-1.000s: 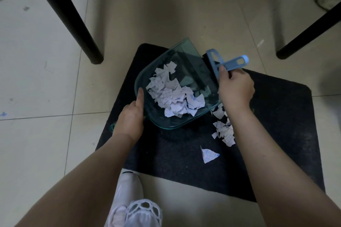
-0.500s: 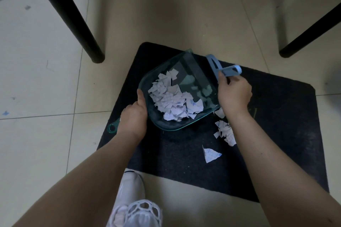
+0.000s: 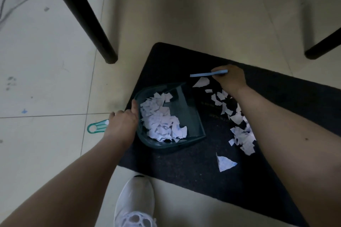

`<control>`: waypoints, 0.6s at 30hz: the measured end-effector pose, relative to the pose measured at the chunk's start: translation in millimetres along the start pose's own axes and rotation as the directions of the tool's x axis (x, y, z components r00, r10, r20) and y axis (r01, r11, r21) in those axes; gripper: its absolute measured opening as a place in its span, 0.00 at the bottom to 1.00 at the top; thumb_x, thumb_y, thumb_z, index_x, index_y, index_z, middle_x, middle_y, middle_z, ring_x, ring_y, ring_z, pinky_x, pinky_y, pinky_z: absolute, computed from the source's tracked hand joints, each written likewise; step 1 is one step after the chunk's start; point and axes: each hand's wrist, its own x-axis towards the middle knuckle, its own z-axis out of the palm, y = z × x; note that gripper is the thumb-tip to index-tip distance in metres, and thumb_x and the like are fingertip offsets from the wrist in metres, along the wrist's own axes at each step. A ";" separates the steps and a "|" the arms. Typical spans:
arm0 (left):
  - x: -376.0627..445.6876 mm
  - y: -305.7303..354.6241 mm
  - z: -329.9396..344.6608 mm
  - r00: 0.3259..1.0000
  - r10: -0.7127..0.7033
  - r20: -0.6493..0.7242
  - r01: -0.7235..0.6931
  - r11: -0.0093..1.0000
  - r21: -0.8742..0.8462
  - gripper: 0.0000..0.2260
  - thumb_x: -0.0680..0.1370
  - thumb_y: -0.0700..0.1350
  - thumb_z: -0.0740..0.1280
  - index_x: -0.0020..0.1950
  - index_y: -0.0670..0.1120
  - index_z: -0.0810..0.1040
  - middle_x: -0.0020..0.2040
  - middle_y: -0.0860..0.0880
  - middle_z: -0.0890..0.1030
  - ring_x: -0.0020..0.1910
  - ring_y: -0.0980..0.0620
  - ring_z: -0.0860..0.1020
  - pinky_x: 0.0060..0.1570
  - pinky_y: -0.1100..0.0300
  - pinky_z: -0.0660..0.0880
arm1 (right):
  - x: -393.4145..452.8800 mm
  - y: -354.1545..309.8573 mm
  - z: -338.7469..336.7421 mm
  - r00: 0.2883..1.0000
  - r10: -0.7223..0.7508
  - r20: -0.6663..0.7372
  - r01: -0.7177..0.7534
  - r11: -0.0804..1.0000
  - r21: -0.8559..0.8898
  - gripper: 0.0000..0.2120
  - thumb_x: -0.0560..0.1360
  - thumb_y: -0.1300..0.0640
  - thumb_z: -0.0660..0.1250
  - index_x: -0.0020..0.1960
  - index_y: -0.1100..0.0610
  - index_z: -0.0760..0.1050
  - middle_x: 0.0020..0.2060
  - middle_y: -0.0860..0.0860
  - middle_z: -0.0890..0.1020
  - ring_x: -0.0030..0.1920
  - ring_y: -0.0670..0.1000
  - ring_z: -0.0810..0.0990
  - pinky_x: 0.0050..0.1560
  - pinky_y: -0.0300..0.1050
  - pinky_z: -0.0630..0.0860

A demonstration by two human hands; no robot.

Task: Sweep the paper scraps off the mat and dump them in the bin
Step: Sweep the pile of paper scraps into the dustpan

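Head cam is looking down at the paper scraps (image 3: 162, 121), and most of them are sitting piled inside the green see-through dustpan (image 3: 191, 116), which is resting on the left part of the dark mat (image 3: 184, 171). A second bunch of loose scraps (image 3: 238, 125) is lying on the mat just right of the pan's open edge, partly tucked under the right forearm, and one bigger scrap (image 3: 224, 163) is lying on its own nearer the camera. Another scrap (image 3: 201, 82) is sitting right under the blue brush (image 3: 206, 74).

Left hand (image 3: 122, 125) is gripping the dustpan's handle (image 3: 96, 128), fingers wrapped over it and thumb running up along the pan's rim, with the looped end of the handle sticking out over the floor tiles (image 3: 46, 143). Right hand (image 3: 230, 79) is curling around the brush at the far side of the mat, holding it low over the scraps.

A white shoe (image 3: 135, 202) is standing on the tile just off the mat's near edge, and black furniture legs (image 3: 83, 14) are standing on the floor further out.
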 end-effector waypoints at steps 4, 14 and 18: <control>4.7 4.8 -3.1 0.999 -0.006 0.050 0.007 1.000 -0.011 0.38 0.76 0.35 0.61 0.78 0.37 0.40 0.63 0.43 0.75 0.61 0.43 0.74 0.65 0.47 0.69 | 4.4 4.3 8.3 0.997 -0.004 0.073 0.006 1.000 -0.027 0.12 0.77 0.59 0.67 0.59 0.58 0.79 0.58 0.54 0.80 0.57 0.50 0.77 0.57 0.32 0.68; 5.6 6.8 -3.8 0.996 -0.024 0.086 0.024 1.000 -0.003 0.38 0.76 0.35 0.61 0.78 0.37 0.40 0.62 0.43 0.75 0.60 0.42 0.74 0.62 0.48 0.70 | 7.1 -0.2 -26.8 0.975 0.016 0.222 0.074 0.917 -0.391 0.13 0.76 0.57 0.67 0.56 0.64 0.78 0.52 0.58 0.81 0.51 0.56 0.79 0.49 0.43 0.75; 4.8 6.8 -4.5 0.996 -0.018 0.086 0.018 1.000 -0.006 0.38 0.76 0.35 0.61 0.78 0.37 0.40 0.62 0.43 0.75 0.60 0.42 0.74 0.63 0.47 0.70 | 9.1 -3.0 -29.3 0.999 -0.015 0.039 0.024 0.969 -0.244 0.13 0.76 0.56 0.67 0.56 0.64 0.77 0.49 0.58 0.80 0.49 0.56 0.79 0.46 0.46 0.75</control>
